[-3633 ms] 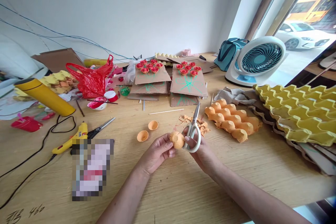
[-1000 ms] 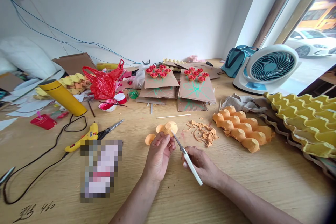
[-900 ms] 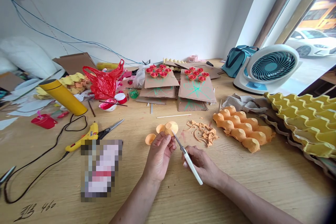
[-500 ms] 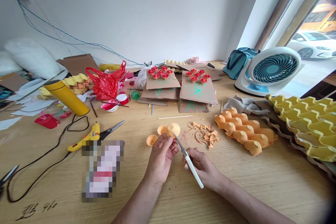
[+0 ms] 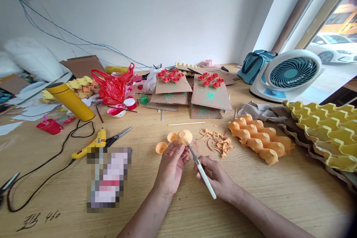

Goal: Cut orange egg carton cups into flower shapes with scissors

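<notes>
Between the thumb and fingers of my left hand (image 5: 173, 163) is an orange egg-carton cup (image 5: 184, 137), pinched at its lower edge. My right hand (image 5: 216, 176) is closed around white-handled scissors (image 5: 205, 176), whose blade tips touch the cup. How far the blades are apart is hard to see. Two loose orange cups (image 5: 161, 148) rest on the table just beyond my left hand. To the right of the held cup lies a heap of orange carton trimmings (image 5: 220, 142).
An orange egg-carton piece (image 5: 259, 137) and stacked yellow egg trays (image 5: 323, 134) occupy the right side, with a fan (image 5: 287, 76) behind. Cardboard pieces with red flowers (image 5: 210, 95) stand at the back. A yellow glue gun (image 5: 90, 145), black scissors (image 5: 119, 136) and yellow bottle (image 5: 71, 102) lie left.
Almost nothing differs. Both hands, the cup and the scissors keep nearly the same place, with only a slight shift of the view.
</notes>
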A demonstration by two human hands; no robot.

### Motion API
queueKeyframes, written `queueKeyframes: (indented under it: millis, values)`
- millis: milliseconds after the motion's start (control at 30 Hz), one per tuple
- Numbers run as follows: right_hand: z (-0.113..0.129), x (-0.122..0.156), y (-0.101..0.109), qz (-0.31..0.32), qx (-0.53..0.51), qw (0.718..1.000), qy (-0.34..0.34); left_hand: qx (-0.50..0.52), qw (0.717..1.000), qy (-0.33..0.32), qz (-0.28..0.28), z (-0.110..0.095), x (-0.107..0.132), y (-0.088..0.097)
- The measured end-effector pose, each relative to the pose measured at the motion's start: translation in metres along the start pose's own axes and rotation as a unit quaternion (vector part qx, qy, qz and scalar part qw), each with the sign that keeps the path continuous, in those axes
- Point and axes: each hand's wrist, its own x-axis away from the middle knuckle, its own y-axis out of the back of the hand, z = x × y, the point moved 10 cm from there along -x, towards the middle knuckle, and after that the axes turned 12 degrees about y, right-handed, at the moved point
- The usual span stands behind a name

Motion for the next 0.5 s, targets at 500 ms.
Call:
queueKeyframes:
  millis: [500]
  values:
    - [0.0073, 0.0064, -0.0009, -0.018, 0.001, 1.000, 0.017, 0.011, 1.000, 0.025, 0.015, 0.0013, 0.0020, -0.0056]
